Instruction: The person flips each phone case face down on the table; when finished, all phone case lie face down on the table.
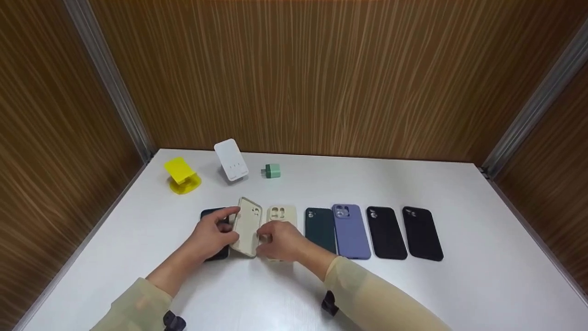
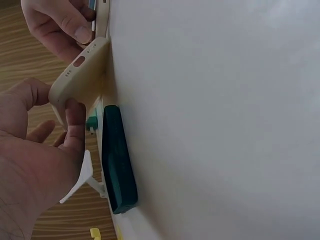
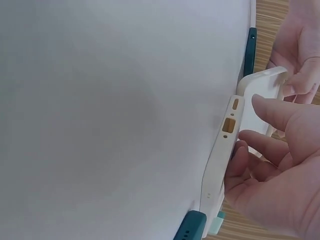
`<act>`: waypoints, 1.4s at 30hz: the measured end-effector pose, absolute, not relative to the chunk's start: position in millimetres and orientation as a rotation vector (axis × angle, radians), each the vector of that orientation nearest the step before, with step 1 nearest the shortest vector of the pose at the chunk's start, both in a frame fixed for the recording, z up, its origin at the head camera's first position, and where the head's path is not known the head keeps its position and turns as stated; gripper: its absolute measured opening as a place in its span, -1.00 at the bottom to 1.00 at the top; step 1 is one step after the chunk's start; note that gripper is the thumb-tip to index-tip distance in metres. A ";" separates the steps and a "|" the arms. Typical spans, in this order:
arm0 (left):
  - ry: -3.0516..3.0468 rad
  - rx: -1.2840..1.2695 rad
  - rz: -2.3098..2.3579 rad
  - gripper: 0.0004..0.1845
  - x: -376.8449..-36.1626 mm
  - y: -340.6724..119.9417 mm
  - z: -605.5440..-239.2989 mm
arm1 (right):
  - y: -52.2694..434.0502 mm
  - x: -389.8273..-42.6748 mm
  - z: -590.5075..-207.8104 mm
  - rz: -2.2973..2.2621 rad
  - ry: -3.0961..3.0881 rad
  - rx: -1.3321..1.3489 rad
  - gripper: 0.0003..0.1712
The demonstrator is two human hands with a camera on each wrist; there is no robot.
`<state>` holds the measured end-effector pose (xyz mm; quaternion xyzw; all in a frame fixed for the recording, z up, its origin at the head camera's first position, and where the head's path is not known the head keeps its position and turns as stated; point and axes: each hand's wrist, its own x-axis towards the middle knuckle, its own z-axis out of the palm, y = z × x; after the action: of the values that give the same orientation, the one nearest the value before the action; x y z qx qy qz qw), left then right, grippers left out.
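A cream phone case [image 1: 248, 225] stands tilted up on its long edge, its hollow inner side facing me. My left hand [image 1: 206, 236] grips its left side, thumb low and fingers at the upper part. At its right edge, thumb and fingers of my right hand [image 1: 282, 241] pinch the rim. Beneath the right hand lies a second cream case [image 1: 287, 212], partly covered. A dark teal case [image 1: 223, 254] lies under the left hand, mostly hidden in the head view; the left wrist view shows this case [image 2: 120, 165] lying flat.
Rightward in a row lie a dark green case [image 1: 320, 230], a purple case [image 1: 353, 232] and two black cases [image 1: 387, 232]. Behind stand a yellow phone stand [image 1: 181, 172], a white stand [image 1: 231, 158] and a green charger plug [image 1: 272, 171]. Wood-grain panels [image 1: 294, 78] enclose the white table [image 1: 477, 230].
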<state>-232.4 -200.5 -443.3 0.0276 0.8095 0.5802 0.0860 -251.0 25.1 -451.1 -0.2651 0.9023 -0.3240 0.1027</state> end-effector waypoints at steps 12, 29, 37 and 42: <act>2.372 0.140 1.796 -0.24 -231.1 -196.1 -447.4 | 26.9 -257.1 -444.8 -1.099 2.550 -0.731 -0.51; 2.125 0.182 1.907 -0.08 -230.2 -191.0 -443.3 | 34.1 -271.1 -440.2 -1.864 1.713 -0.060 -0.26; 2.072 0.235 1.905 -0.02 -229.7 -180.6 -449.7 | 37.3 -271.6 -439.4 -1.888 1.663 -0.065 -0.26; 2.073 0.297 1.890 -0.01 -229.1 -174.8 -454.0 | 40.2 -271.2 -439.1 -1.899 1.684 -0.082 -0.26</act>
<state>-229.1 -174.8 -454.0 0.1040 0.7255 0.6613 0.1597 -271.2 40.2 -439.1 -0.0308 0.6333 -0.7142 0.2967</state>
